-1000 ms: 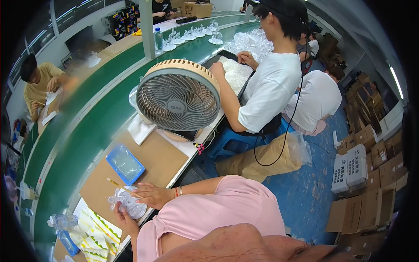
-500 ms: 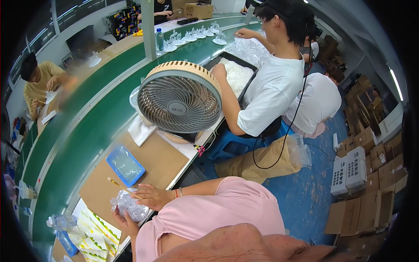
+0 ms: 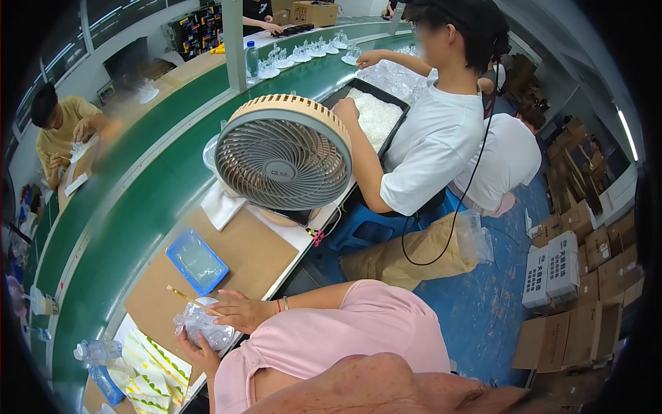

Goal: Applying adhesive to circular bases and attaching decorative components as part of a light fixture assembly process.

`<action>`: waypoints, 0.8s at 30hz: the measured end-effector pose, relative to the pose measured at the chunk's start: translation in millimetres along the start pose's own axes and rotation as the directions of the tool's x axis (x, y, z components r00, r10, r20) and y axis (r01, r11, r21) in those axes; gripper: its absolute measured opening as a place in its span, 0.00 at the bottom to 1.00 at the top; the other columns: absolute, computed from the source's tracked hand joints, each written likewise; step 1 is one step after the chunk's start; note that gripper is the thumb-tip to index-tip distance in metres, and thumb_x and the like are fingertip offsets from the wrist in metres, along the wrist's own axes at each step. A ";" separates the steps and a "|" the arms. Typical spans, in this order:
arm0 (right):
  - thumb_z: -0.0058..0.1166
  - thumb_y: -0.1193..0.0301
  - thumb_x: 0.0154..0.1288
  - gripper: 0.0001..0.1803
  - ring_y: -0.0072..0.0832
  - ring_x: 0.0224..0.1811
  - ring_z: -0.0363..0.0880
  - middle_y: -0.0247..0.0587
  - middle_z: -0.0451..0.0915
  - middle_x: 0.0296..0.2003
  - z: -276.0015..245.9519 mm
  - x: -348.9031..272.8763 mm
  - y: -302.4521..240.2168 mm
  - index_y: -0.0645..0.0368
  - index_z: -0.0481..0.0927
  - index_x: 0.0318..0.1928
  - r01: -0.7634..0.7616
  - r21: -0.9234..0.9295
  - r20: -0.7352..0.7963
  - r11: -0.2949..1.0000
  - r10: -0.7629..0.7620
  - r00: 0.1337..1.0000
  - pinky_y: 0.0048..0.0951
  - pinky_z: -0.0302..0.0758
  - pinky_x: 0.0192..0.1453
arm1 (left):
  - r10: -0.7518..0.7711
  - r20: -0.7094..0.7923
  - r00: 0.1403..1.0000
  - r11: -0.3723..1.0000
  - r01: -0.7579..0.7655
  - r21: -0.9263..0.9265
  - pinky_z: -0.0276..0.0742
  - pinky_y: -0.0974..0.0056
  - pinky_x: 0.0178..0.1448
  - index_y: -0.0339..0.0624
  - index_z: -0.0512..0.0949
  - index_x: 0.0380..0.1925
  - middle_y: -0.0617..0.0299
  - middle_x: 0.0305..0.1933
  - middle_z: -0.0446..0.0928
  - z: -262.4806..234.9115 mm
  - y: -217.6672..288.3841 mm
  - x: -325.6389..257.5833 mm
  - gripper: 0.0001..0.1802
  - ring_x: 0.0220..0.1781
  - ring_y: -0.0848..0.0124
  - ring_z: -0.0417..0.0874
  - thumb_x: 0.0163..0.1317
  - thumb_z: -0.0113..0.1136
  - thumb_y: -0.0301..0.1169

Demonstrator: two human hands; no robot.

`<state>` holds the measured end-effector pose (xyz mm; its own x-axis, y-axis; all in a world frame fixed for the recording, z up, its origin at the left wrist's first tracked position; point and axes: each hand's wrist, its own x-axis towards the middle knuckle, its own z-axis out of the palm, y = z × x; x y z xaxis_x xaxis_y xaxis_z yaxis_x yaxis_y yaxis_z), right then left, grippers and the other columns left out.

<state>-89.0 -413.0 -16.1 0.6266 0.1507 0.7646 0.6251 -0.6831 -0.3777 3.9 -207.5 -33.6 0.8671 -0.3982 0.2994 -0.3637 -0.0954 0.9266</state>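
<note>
My left hand (image 3: 200,355) is closed around the lower side of a clear plastic piece (image 3: 219,334) with a rounded, disc-like part, close to my body at the table edge. Above it, my right hand (image 3: 243,312) has its fingers bent round a thin, wooden-handled paintbrush (image 3: 182,294). One end of the brush points up and left, away from the piece; its other end is hidden by my fingers. A blue tray (image 3: 198,261) with something pale and translucent inside lies beyond my hands on the brown board (image 3: 258,241).
A round fan (image 3: 283,162) stands ahead. Left are a clear bottle (image 3: 98,352) and patterned cloth (image 3: 155,369). The green conveyor (image 3: 155,214) curves past, bearing clear figures (image 3: 300,54) on round bases. A co-worker in white (image 3: 441,145) sits right, beside a black tray (image 3: 393,131).
The paintbrush has shifted slightly in my right hand, while my left hand keeps the clear piece in place. The co-worker in white has turned the head, and their far hand has moved left.
</note>
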 end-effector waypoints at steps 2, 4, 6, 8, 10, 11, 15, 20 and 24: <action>0.56 0.78 0.60 0.30 0.37 0.69 0.63 0.44 0.66 0.66 3.2 -0.9 0.6 0.48 0.63 0.62 -0.001 0.009 0.003 1.000 0.001 1.000 0.59 0.49 0.72 | -0.002 -0.008 1.000 1.000 0.002 0.003 0.56 0.56 0.70 0.30 0.62 0.60 0.45 0.62 0.64 -1.3 1.2 -0.4 0.22 0.65 0.56 0.64 0.68 0.49 0.25; 0.56 0.78 0.60 0.30 0.37 0.70 0.63 0.44 0.66 0.67 3.1 -1.8 3.2 0.48 0.63 0.62 -0.005 0.043 -0.005 0.999 0.005 1.000 0.60 0.48 0.72 | -0.026 0.003 1.000 0.999 0.026 0.023 0.56 0.56 0.71 0.30 0.62 0.60 0.45 0.62 0.64 -0.7 4.2 1.5 0.22 0.66 0.56 0.64 0.67 0.50 0.24; 0.57 0.78 0.58 0.30 0.36 0.69 0.64 0.43 0.67 0.66 5.6 -0.7 1.9 0.48 0.65 0.61 0.001 0.008 -0.026 1.000 -0.001 1.000 0.59 0.50 0.71 | -0.015 0.003 1.000 0.999 0.015 0.042 0.56 0.56 0.71 0.30 0.62 0.60 0.44 0.62 0.64 -3.8 -0.1 1.0 0.23 0.66 0.55 0.64 0.66 0.50 0.24; 0.58 0.78 0.57 0.29 0.36 0.68 0.65 0.43 0.68 0.65 5.2 1.5 1.7 0.48 0.66 0.59 0.014 -0.035 -0.038 0.999 -0.015 0.999 0.58 0.52 0.71 | 0.000 -0.003 1.000 0.999 0.000 0.048 0.55 0.56 0.71 0.30 0.62 0.60 0.44 0.62 0.64 -3.8 -2.0 1.5 0.23 0.66 0.55 0.64 0.65 0.51 0.24; 0.57 0.78 0.57 0.29 0.36 0.68 0.65 0.43 0.68 0.65 3.4 2.0 0.1 0.48 0.66 0.59 0.007 -0.033 -0.055 0.999 -0.009 0.998 0.58 0.52 0.71 | 0.002 -0.001 1.000 0.996 -0.002 0.092 0.55 0.55 0.71 0.30 0.63 0.59 0.45 0.61 0.64 -3.2 -0.1 1.7 0.23 0.66 0.55 0.64 0.65 0.51 0.23; 0.57 0.78 0.57 0.29 0.36 0.68 0.65 0.43 0.68 0.65 3.7 2.0 0.1 0.48 0.66 0.59 0.007 -0.034 -0.057 0.999 -0.009 0.998 0.58 0.52 0.71 | 0.004 0.000 1.000 0.996 -0.004 0.093 0.55 0.55 0.71 0.30 0.63 0.59 0.45 0.61 0.64 -3.7 -0.9 1.9 0.23 0.66 0.55 0.64 0.65 0.51 0.23; 0.57 0.78 0.57 0.29 0.36 0.69 0.65 0.43 0.68 0.65 3.6 1.5 -0.3 0.48 0.66 0.59 0.012 -0.046 -0.056 0.999 -0.014 0.998 0.57 0.52 0.71 | 0.012 0.006 1.000 0.992 -0.013 0.123 0.55 0.56 0.71 0.30 0.62 0.60 0.45 0.61 0.64 -3.7 -1.3 0.9 0.24 0.65 0.56 0.64 0.65 0.51 0.23; 0.58 0.76 0.58 0.29 0.35 0.70 0.63 0.42 0.67 0.66 0.6 1.0 0.9 0.48 0.66 0.60 0.012 -0.052 -0.034 0.999 -0.014 0.999 0.57 0.52 0.71 | 0.003 0.003 1.000 0.993 -0.003 0.117 0.55 0.55 0.71 0.30 0.63 0.59 0.45 0.60 0.64 -2.1 1.5 2.0 0.23 0.65 0.55 0.64 0.64 0.52 0.24; 0.57 0.75 0.59 0.29 0.35 0.70 0.62 0.41 0.66 0.67 -0.8 1.9 -0.9 0.47 0.65 0.61 0.011 -0.057 -0.034 0.998 -0.013 0.999 0.57 0.52 0.71 | 0.010 -0.013 1.000 0.994 -0.009 0.111 0.54 0.54 0.71 0.30 0.63 0.59 0.45 0.60 0.64 -2.0 -0.9 1.2 0.23 0.64 0.54 0.64 0.64 0.51 0.25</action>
<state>-88.7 -412.6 -13.9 0.6020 0.1351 0.7870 0.6045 -0.7210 -0.3386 6.0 -206.0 -33.6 0.8676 -0.3872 0.3120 -0.4071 -0.1929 0.8928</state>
